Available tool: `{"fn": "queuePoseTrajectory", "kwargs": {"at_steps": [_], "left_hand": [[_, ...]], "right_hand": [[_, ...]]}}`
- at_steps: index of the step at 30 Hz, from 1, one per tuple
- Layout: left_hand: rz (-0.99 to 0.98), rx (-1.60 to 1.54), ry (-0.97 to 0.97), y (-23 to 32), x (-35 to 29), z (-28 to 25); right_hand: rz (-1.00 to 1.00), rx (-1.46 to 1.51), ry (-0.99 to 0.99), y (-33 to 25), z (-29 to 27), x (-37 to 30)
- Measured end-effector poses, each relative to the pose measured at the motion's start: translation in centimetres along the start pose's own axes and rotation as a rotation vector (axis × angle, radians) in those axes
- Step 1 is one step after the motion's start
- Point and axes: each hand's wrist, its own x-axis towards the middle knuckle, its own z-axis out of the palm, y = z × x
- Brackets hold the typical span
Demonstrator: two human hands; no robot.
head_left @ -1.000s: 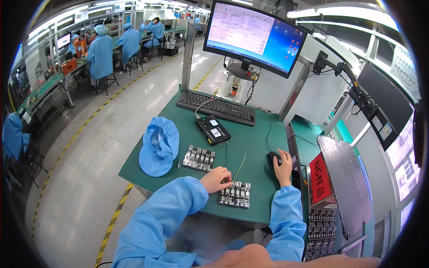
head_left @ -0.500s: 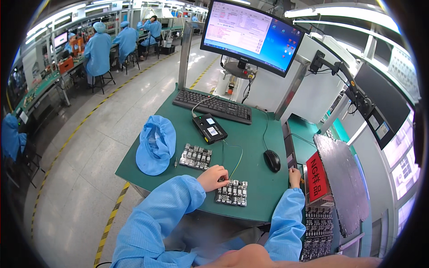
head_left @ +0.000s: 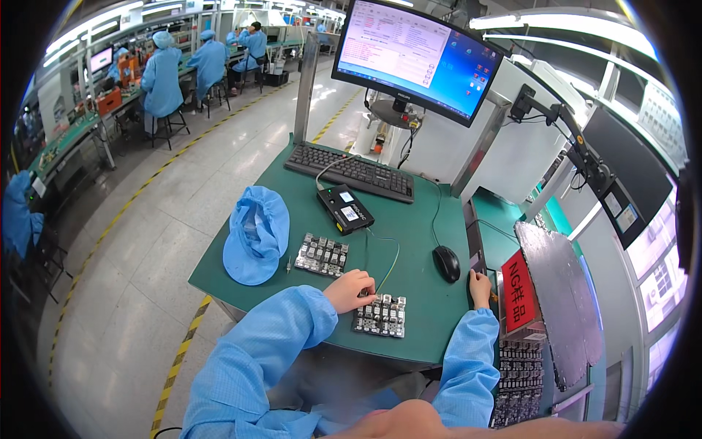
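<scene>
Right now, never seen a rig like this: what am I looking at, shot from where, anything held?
No machine: a person's bare hands, seen by a fisheye camera on their head, looking down, so straight edges bend. On the green table: keyboard, black box, mouse, blue cap, far board and near board. The left hand is at the near board's corner; a wire leads toward it. The right hand is off the mouse, at the table's right edge. I can't tell whether either grips anything.

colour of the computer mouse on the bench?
Black. The computer mouse shows best in the head view, left of the right hand.
</scene>
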Motion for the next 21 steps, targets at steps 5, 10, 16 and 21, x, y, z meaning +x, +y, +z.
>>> {"fn": "queuePoseTrajectory", "kwargs": {"at_steps": [5,10,16,21], "left_hand": [[-0.011,-0.003,-0.017,0.0,0.1,-0.1],[-0.015,0.002,-0.021,0.0,0.1,-0.1],[-0.008,-0.003,-0.016,0.1,0.1,-0.1],[-0.025,-0.001,-0.02,0.2,-0.1,-0.1]], "right_hand": [[-0.037,0.009,-0.011,0.2,0.1,0.1],[-0.04,0.026,-0.025,0.5,0.5,0.2],[-0.017,0.032,-0.047,0.9,0.7,0.4],[-0.013,-0.019,-0.006,-0.8,-0.4,-0.4]]}}
